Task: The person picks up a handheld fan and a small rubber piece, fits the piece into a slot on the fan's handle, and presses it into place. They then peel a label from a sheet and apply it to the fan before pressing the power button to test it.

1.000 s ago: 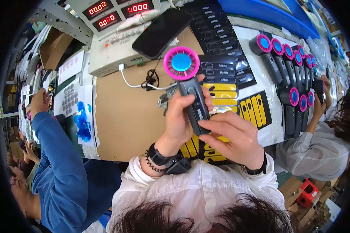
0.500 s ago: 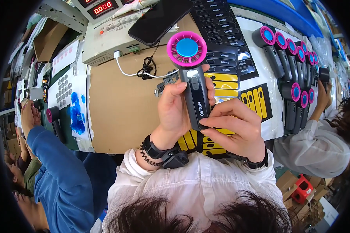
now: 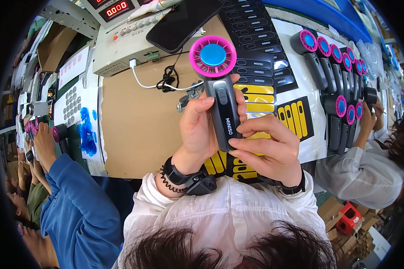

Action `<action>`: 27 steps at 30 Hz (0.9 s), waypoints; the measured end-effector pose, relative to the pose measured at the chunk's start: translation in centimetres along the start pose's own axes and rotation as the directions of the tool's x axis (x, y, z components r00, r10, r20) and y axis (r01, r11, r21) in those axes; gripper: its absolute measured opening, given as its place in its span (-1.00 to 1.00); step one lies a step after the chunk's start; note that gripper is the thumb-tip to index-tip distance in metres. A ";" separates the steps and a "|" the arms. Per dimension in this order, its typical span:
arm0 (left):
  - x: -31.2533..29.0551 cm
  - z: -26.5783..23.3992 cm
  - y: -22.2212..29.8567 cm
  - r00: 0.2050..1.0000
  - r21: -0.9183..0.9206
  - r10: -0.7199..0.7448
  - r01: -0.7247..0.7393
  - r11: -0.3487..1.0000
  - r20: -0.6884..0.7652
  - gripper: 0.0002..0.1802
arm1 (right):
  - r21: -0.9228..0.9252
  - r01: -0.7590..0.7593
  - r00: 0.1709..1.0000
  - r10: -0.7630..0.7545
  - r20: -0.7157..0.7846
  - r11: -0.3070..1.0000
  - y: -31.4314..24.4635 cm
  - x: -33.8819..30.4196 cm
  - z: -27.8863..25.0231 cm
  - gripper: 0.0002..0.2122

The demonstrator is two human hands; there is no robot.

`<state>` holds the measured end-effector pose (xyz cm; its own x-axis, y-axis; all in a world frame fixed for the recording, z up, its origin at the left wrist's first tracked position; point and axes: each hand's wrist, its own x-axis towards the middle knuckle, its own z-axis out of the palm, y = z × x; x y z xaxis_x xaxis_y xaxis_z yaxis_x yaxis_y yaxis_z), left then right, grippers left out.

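Handheld fan point(image 3: 221, 92), pink/dk gry | L hand point(image 3: 196, 127): gripping mid | R hand point(image 3: 274, 147): pinching btm end

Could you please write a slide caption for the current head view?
Left hand grips a handheld fan while the right hand touches the lower end of its handle.

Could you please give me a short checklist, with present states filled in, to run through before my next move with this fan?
1. Fan supported: ok; the left hand grips its handle.
2. Right hand placed: ok; its fingers are at the handle's lower end.
3. Black strip flat along its edges: cannot tell; fingers cover its lower right corner.
4. Blue disc within the pink ring: ok, it looks centred.
5. Cardboard clear: not ok; a black cord and white cable lie across it.
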<state>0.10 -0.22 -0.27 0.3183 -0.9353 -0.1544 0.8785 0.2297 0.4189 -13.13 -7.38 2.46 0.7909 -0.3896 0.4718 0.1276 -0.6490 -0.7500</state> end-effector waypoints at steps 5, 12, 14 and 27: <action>0.0 -0.1 0.0 1.000 0.008 -0.004 0.004 1.000 0.003 -0.37 | -0.052 0.033 0.999 -0.033 -0.005 0.998 0.1 0.0 0.1 -0.75; 0.0 0.0 0.0 1.000 0.051 0.012 -0.011 0.999 -0.009 -0.37 | -0.070 0.041 0.999 -0.040 0.011 0.997 0.2 -0.2 0.1 -0.75; 0.0 -0.1 -0.1 1.000 0.033 0.015 -0.014 0.999 -0.013 -0.38 | -0.055 0.021 1.000 -0.020 0.015 0.998 0.2 -0.3 0.0 -0.76; 0.1 0.0 -0.1 0.999 0.074 0.024 -0.022 0.997 -0.026 -0.37 | 0.061 -0.189 0.979 0.184 0.090 0.980 -0.1 -0.2 -0.1 -0.79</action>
<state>0.01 -0.31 -0.36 0.3483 -0.9222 -0.1678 0.8426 0.2295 0.4873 -13.38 -7.27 2.48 0.8516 -0.4416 0.2823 0.0117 -0.5224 -0.8526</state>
